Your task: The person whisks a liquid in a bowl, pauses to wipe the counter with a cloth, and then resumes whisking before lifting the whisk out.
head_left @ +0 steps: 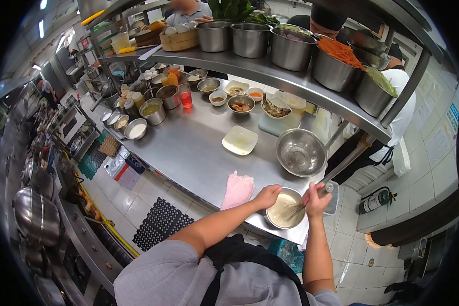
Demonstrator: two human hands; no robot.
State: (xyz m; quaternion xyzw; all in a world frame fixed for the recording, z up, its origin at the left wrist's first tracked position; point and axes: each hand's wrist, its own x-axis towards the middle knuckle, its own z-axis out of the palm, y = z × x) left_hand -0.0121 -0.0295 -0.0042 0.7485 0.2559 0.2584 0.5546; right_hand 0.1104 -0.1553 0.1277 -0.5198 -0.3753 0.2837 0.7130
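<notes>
My left hand is closed on the rim of a metal mixing bowl at the front edge of the steel table. Inside the bowl is a pale, cream-coloured batter. My right hand grips the handle of a whisk, whose wires dip into the batter at a tilt. A folded pink cloth lies to the left of my left hand. Behind the mixing bowl sits a larger metal bowl, with a whitish square plate to its left.
Small bowls and a red cup stand toward the back of the table. Overhead, a shelf carries metal pots, one with shredded carrot. A co-worker's white sleeve shows at right. Stoves line the left side.
</notes>
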